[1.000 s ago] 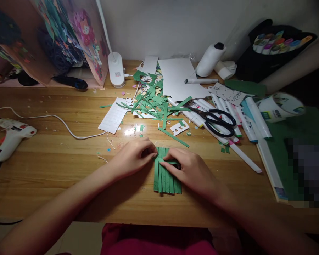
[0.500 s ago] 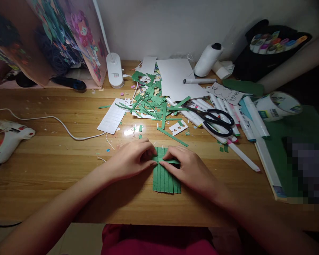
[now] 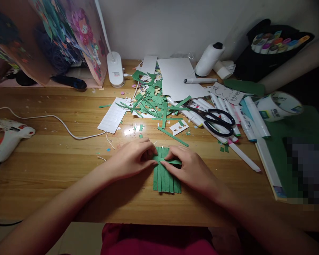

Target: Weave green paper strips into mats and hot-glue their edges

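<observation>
A row of several green paper strips (image 3: pixel 164 179) lies side by side on the wooden desk (image 3: pixel 55 163) in front of me. My left hand (image 3: pixel 133 157) is curled at the strips' upper left edge, its fingertips pinching them. My right hand (image 3: pixel 188 168) rests on the upper right part of the strips, fingers bent and pressing a crosswise green strip (image 3: pixel 172 162). The two hands' fingertips nearly meet over the strips.
A heap of green paper scraps (image 3: pixel 151 101), white sheets (image 3: pixel 177 78), black scissors (image 3: pixel 215 120) and several markers (image 3: pixel 244 120) lie behind. A glue gun (image 3: pixel 7 140) with its cable sits left, a lamp base (image 3: pixel 115 69) behind, a tape roll (image 3: pixel 280 106) and green mat (image 3: pixel 295 148) right.
Both hands have shifted only slightly; the fingertips have closed in a little on the strips' top edge. The strips stay in place.
</observation>
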The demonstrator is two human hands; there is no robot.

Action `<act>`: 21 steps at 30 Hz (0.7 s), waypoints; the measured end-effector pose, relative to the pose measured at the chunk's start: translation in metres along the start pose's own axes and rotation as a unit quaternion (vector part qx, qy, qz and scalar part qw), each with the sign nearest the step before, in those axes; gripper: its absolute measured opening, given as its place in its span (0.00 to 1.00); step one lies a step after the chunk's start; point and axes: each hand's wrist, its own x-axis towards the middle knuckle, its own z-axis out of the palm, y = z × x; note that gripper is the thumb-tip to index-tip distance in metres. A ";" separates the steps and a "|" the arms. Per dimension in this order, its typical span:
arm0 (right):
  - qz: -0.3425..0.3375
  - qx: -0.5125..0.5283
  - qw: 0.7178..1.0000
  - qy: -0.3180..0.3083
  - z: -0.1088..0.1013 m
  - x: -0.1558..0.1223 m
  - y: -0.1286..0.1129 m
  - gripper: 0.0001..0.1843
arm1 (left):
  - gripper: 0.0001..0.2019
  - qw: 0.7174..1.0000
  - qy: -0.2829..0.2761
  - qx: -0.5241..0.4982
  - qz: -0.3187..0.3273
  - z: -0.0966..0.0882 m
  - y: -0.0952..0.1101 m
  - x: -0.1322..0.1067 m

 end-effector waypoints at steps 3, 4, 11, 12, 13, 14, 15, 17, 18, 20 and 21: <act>-0.001 -0.003 1.000 0.001 -0.001 0.000 -0.001 0.09 | 0.07 1.000 -0.001 -0.002 0.004 0.000 0.000 0.000; -0.001 -0.003 1.000 0.002 -0.001 0.001 -0.001 0.09 | 0.07 1.000 -0.002 -0.003 0.005 0.000 0.000 0.000; 0.002 -0.002 1.000 0.001 0.000 0.002 -0.002 0.09 | 0.06 1.000 0.004 0.015 0.021 0.001 0.000 -0.002; 0.003 0.000 1.000 -0.001 0.000 0.002 -0.002 0.09 | 0.06 1.000 0.006 0.017 0.025 0.002 0.000 -0.002; 0.005 0.002 1.000 -0.003 0.000 0.002 -0.002 0.09 | 0.06 0.999 0.007 0.018 0.029 0.002 0.000 -0.002; 0.006 0.004 1.000 -0.006 0.000 0.002 -0.003 0.08 | 0.06 0.999 0.008 0.017 0.032 0.003 0.000 -0.002; 0.008 0.007 1.000 -0.009 -0.001 0.002 -0.003 0.08 | 0.05 0.999 0.009 0.016 0.034 0.003 0.000 -0.002; 0.009 0.012 1.000 -0.013 -0.001 0.002 -0.003 0.08 | 0.05 0.999 0.008 0.014 0.033 0.004 0.000 -0.002; 0.010 0.013 1.000 -0.014 -0.001 0.002 -0.002 0.08 | 0.05 0.999 0.007 0.014 0.032 0.004 0.000 -0.002; 0.011 0.014 1.000 -0.015 -0.002 0.002 -0.002 0.08 | 0.05 0.999 0.005 0.015 0.030 0.004 0.001 -0.001; 0.012 0.014 1.000 -0.015 -0.002 0.002 -0.002 0.08 | 0.04 0.999 0.003 0.017 0.031 0.004 0.001 -0.001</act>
